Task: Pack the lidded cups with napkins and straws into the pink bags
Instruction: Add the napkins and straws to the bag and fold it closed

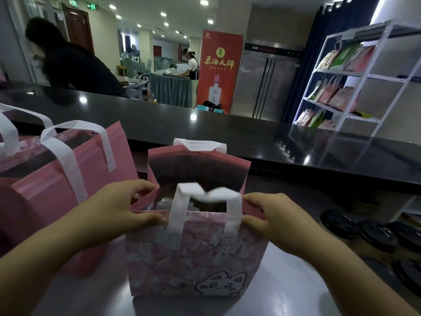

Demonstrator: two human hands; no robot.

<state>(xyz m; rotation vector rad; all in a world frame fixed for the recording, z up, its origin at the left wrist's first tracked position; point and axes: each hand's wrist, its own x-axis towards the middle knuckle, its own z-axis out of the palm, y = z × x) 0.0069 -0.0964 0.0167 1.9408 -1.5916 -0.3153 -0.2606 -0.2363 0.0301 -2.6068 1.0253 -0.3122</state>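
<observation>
- Both hands are clamped on the bag (196, 258). The left hand (118, 208) pinches its left rim, with the thumb on the front panel and the fingers curled over the edge. The right hand (273, 217) pinches the right rim the same way.
- The bag stands upright on the grey surface (284, 288), straight in front of the person, with its mouth held open. Its inside is dark, and something pale shows within, too dim to tell.
- It is boxy and pink, printed with a cartoon cat, and has floppy white strap handles (233, 213).
- A bigger bag (57, 201), plain pink, stands open just to its left.
- Round black lids (376, 233) sit to the right.
</observation>
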